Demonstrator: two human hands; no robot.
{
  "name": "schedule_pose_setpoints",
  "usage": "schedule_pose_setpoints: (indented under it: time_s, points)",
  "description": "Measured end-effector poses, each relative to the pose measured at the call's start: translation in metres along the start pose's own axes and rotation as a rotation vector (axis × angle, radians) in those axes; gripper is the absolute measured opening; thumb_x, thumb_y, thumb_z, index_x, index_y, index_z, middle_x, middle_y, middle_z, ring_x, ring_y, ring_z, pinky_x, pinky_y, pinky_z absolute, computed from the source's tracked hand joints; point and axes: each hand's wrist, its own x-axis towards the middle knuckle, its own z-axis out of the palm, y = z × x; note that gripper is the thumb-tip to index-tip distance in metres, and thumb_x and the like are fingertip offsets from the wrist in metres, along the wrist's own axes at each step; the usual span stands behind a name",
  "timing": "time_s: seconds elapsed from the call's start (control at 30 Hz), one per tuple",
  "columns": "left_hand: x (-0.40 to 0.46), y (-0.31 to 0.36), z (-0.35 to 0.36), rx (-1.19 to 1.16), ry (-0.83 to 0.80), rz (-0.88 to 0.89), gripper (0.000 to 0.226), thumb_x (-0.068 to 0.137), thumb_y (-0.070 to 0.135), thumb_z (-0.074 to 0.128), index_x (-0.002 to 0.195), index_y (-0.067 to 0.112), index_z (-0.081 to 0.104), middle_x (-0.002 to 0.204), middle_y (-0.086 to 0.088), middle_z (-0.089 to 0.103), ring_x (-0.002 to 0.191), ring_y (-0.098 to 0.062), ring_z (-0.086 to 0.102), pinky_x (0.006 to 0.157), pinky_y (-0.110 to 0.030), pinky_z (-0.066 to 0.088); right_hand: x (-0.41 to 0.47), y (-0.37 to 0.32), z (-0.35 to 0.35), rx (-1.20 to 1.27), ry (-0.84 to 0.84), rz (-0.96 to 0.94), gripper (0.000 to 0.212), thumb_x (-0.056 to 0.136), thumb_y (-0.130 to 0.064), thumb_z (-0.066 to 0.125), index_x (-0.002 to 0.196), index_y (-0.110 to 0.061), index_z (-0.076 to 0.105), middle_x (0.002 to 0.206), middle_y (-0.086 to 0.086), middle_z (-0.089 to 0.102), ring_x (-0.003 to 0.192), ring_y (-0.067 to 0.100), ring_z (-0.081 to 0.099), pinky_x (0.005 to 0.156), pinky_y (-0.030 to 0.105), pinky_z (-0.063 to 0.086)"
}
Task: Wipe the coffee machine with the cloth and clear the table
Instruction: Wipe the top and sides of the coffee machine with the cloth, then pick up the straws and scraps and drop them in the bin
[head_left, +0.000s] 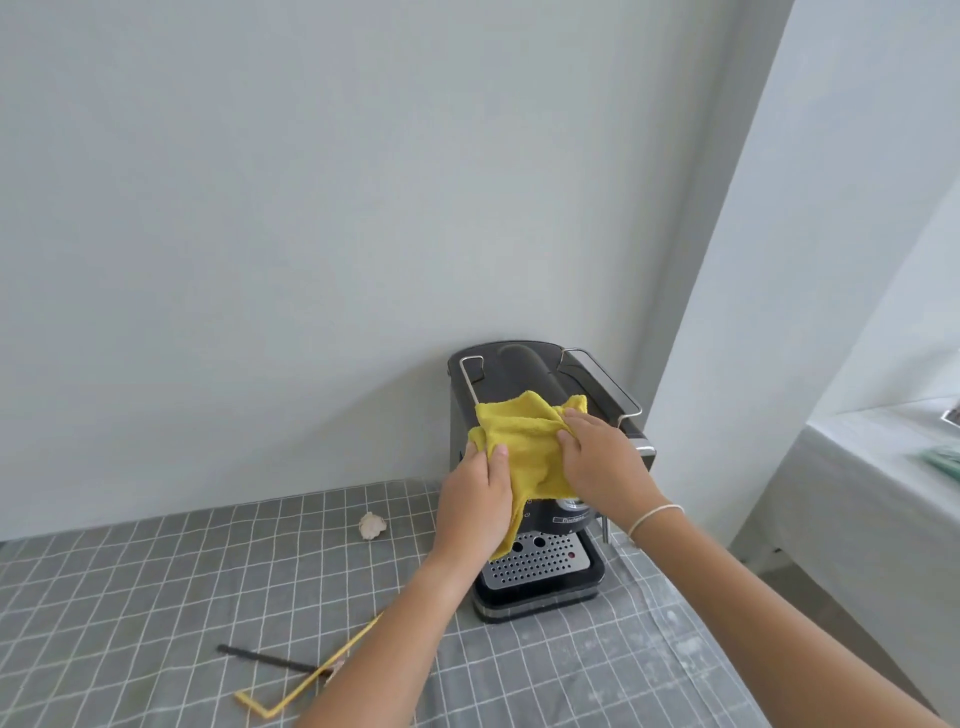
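We have both hands on the yellow cloth (524, 447), which is spread over the front upper part of the coffee machine (524, 374). The left hand (475, 499) grasps the cloth's left edge, thumb on top and fingers folded under the fabric. The right hand (605, 457) pinches a bunched fold at the cloth's upper right, fingers closed over it. A tail of cloth hangs down between the two hands toward the drip tray (540, 564), which sits directly below them.

Judged step: wiping of the machine's front and top is in hand; clearing the table (156, 597) is not yet done. Well to the left of the left hand lies a small pale crumpled scrap (372, 526); below and left of the left forearm lie a thin black stick (265, 658) and a yellow angled strip (311, 673), crossing each other.

Risks as we judge them:
- The wire rail (602, 382) beyond the right hand could snag the cloth's loops if the stroke runs backward.
- The hanging tail may catch on the metal fitting below the right hand, whose form we cannot make out, causing a jerk.
- Hard sideways pressure from either hand could slide the machine on the checked tablecloth.
- The left forearm passes just above the strip and could knock it.
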Motion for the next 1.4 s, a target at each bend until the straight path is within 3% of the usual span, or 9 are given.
schedule_pose_setpoints:
  time_s: [0.07, 0.13, 0.23, 0.57, 0.77, 0.93, 1.17, 1.3, 1.4]
  points:
    - [-0.004, -0.003, -0.009, -0.006, -0.018, 0.010, 0.046, 0.105, 0.030, 0.032, 0.062, 0.017, 0.038, 0.055, 0.004, 0.037, 0.050, -0.008, 0.037, 0.047, -0.009, 0.037, -0.010, -0.005, 0.001, 0.013, 0.025, -0.002, 0.034, 0.098, -0.020, 0.034, 0.118, -0.007, 0.057, 0.129, 0.009, 0.058, 0.120, 0.028, 0.050, 0.098, 0.032, 0.038]
    - [-0.007, -0.008, -0.018, -0.032, -0.034, 0.011, 0.048, 0.105, 0.031, 0.033, 0.060, 0.015, 0.037, 0.053, 0.004, 0.036, 0.049, -0.010, 0.036, 0.046, -0.011, 0.036, -0.018, -0.012, 0.002, 0.000, 0.042, -0.009, 0.029, 0.097, -0.021, 0.036, 0.076, -0.015, 0.055, 0.081, -0.002, 0.058, 0.084, 0.026, 0.054, 0.065, 0.027, 0.039]
    - [-0.014, -0.019, -0.033, -0.106, -0.107, 0.000, 0.047, 0.104, 0.031, 0.037, 0.060, 0.013, 0.038, 0.052, 0.003, 0.035, 0.049, -0.010, 0.035, 0.044, -0.012, 0.034, -0.035, -0.021, 0.010, 0.044, 0.050, -0.024, 0.029, 0.097, -0.022, 0.036, 0.073, -0.010, 0.046, 0.062, -0.003, 0.044, 0.063, 0.020, 0.044, 0.050, 0.021, 0.028]
    - [-0.069, -0.083, -0.055, -0.037, -0.456, -0.111, 0.044, 0.098, 0.037, 0.050, 0.059, 0.021, 0.036, 0.050, 0.012, 0.031, 0.043, -0.001, 0.032, 0.049, -0.020, 0.029, -0.117, 0.016, 0.090, 0.204, -0.099, 0.151, 0.029, 0.096, -0.026, 0.040, 0.092, -0.004, 0.057, 0.080, 0.011, 0.064, 0.069, 0.020, 0.052, 0.059, 0.027, 0.036]
    - [-0.113, -0.122, -0.026, 0.039, -0.551, -0.266, 0.032, 0.094, 0.039, 0.055, 0.083, 0.009, 0.061, 0.063, 0.003, 0.044, 0.055, -0.009, 0.040, 0.049, -0.018, 0.031, -0.148, 0.064, 0.134, 0.160, -0.161, 0.147, 0.020, 0.094, -0.027, 0.046, 0.104, -0.016, 0.059, 0.089, -0.001, 0.060, 0.080, 0.016, 0.053, 0.066, 0.025, 0.037]
    - [-0.156, -0.149, -0.001, 0.014, -0.546, -0.439, 0.026, 0.093, 0.031, 0.061, 0.086, 0.007, 0.069, 0.073, -0.002, 0.057, 0.066, -0.012, 0.050, 0.061, -0.023, 0.038, -0.180, 0.100, 0.155, 0.194, -0.254, 0.148, 0.028, 0.090, -0.026, 0.054, 0.115, -0.014, 0.059, 0.109, 0.005, 0.065, 0.098, 0.022, 0.059, 0.077, 0.024, 0.039]
    - [-0.204, -0.165, 0.018, 0.066, -0.399, -0.480, 0.014, 0.091, 0.023, 0.065, 0.099, 0.013, 0.071, 0.090, 0.000, 0.068, 0.082, -0.013, 0.060, 0.078, -0.030, 0.048, -0.211, 0.140, 0.175, 0.114, -0.316, 0.078, 0.031, 0.088, -0.033, 0.056, 0.113, -0.016, 0.059, 0.107, 0.004, 0.062, 0.095, 0.024, 0.059, 0.076, 0.026, 0.042]
    - [-0.218, -0.168, 0.017, 0.135, -0.285, -0.449, 0.024, 0.090, 0.017, 0.066, 0.113, 0.011, 0.070, 0.102, 0.003, 0.069, 0.096, -0.012, 0.063, 0.076, -0.009, 0.043, -0.215, 0.148, 0.181, 0.038, -0.216, -0.027, 0.028, 0.082, -0.034, 0.064, 0.102, -0.014, 0.066, 0.097, 0.005, 0.065, 0.088, 0.028, 0.061, 0.075, 0.035, 0.046]
    - [-0.222, -0.171, 0.010, 0.168, -0.185, -0.460, 0.022, 0.089, 0.013, 0.067, 0.111, 0.010, 0.071, 0.104, -0.001, 0.070, 0.100, -0.015, 0.065, 0.080, -0.013, 0.044, -0.212, 0.138, 0.179, -0.008, -0.149, -0.077, 0.040, 0.079, -0.048, 0.050, 0.098, -0.017, 0.068, 0.093, 0.002, 0.066, 0.084, 0.027, 0.061, 0.075, 0.039, 0.048]
